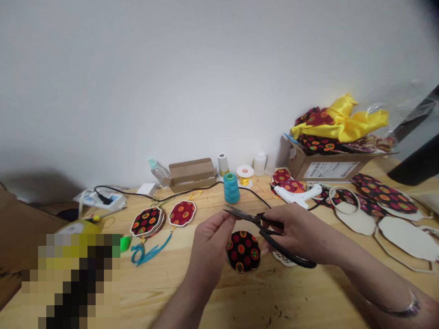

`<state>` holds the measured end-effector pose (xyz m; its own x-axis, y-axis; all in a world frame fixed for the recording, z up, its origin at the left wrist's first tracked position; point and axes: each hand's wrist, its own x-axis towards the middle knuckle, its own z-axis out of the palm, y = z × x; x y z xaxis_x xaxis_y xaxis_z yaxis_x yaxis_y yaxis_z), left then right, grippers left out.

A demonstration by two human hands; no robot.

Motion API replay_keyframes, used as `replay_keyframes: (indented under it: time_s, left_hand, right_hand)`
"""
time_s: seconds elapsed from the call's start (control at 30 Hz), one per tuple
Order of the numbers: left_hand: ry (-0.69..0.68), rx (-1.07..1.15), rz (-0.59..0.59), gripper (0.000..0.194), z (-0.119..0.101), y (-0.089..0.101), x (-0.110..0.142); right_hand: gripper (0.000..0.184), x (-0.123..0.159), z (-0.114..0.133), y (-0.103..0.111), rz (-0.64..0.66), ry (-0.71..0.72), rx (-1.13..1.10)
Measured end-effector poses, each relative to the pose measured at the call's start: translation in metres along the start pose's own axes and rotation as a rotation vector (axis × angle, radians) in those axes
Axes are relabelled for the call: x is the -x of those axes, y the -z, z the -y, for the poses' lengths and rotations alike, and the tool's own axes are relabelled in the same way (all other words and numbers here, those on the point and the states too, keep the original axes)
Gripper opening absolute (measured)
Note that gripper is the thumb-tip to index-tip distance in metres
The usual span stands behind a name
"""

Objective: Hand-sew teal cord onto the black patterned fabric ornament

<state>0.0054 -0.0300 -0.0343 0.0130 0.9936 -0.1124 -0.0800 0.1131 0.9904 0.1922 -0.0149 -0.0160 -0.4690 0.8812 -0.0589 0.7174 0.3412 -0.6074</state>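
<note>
My right hand grips black-handled scissors, whose blades point left. At their tip, my left hand is closed in a pinch; whatever lies between the fingers is too small to make out. Just below the hands, a round black patterned fabric piece rests on the table. Partly hidden under my right hand is a white cut-out piece. Behind the scissors stands a cone of teal thread. To the left lie a red patterned pendant with a yellow loop and a stack of black patterned pendants with teal tassels.
A white glue gun lies on the wooden table at right, near white board shapes. Behind it, a cardboard box overflows with fabric. Along the wall are an open small box, a yellow cord spool and a black cable.
</note>
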Motion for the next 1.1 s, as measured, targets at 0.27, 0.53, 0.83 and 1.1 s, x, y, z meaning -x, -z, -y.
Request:
replay_keyframes:
  time_s: [0.27, 0.53, 0.83, 1.1]
  left_hand:
    - [-0.006, 0.009, -0.016, 0.024, 0.0006, 0.0001, -0.0007]
    - [-0.017, 0.008, -0.022, 0.023, 0.0036, 0.0008, -0.0012]
    - [-0.010, 0.021, -0.024, 0.026, 0.0048, 0.0012, -0.0031]
    - [0.008, 0.034, -0.040, 0.024, 0.0097, 0.0045, -0.0068]
  right_hand:
    - [0.023, -0.0005, -0.0041, -0.0013, -0.009, 0.020, 0.001]
    - [0.025, -0.0008, -0.0063, -0.0019, -0.005, 0.018, -0.009]
    - [0.022, -0.0011, -0.0041, 0.0006, -0.017, 0.010, 0.026]
    - [0.028, -0.0007, -0.0016, 0.0013, -0.021, 0.009, 0.069]
